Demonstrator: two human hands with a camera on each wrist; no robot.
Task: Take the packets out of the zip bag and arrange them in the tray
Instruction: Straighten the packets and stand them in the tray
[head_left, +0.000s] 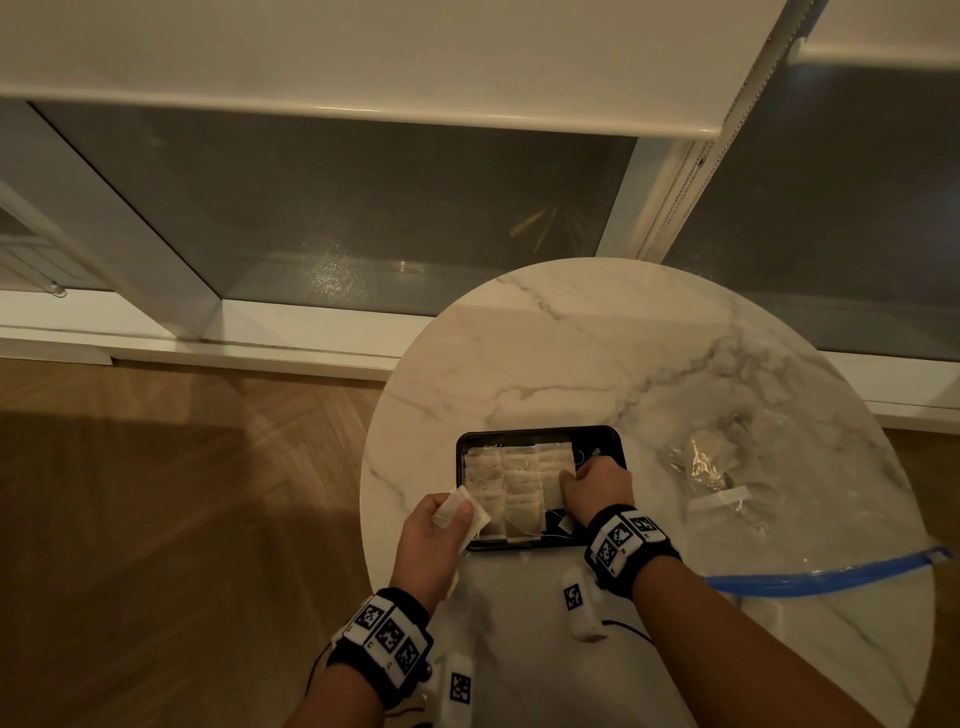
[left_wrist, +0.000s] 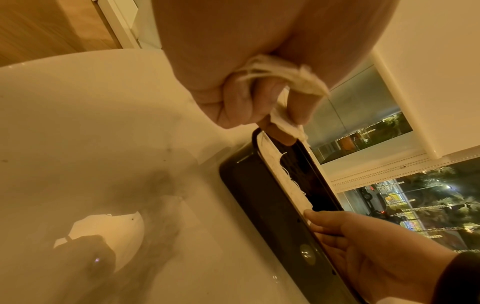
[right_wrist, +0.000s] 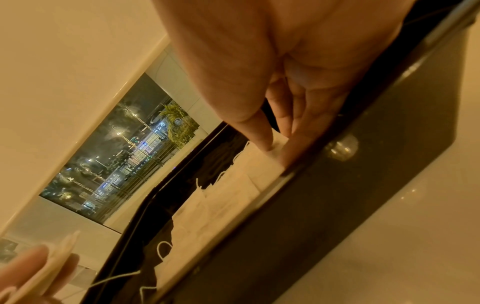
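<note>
**Packets in a black tray, more held in the left hand**

Much of the tray's (head_left: 540, 431) near right corner is hidden in the head view by the right hand (head_left: 597, 486), and its near left corner by the left hand (head_left: 434, 530). How many packets are gripped in the left hand cannot be counted; in the left wrist view they are seen only as a crumpled, frayed bunch (left_wrist: 280, 72) between curled fingers. The contents of the zip bag (head_left: 727, 467) are hard to make out through glare and creases, and its near end is cut off by the right forearm.

The tray is a black, glossy, shallow rectangle with rounded corners, set on a round, white, grey-veined marble bench (head_left: 597, 353). The packets in the tray (head_left: 511, 483) are pale, flat, papery squares with thin white strings, laid overlapping in columns. The bag is clear, wrinkled plastic with a blue zip strip (head_left: 831, 574).

The tray's long axis is laid left to right across the bench; the packet columns run from the near rim to the far one. The zip bag is laid to the right of the tray, its zip strip at the near end.

The left hand is closed around its packets over the tray's near left corner. The right hand's thumb and fingertips are pressed down on a packet (right_wrist: 270, 162) just inside the near rim, fingers nearly straight; whether it is pinched cannot be told.
</note>
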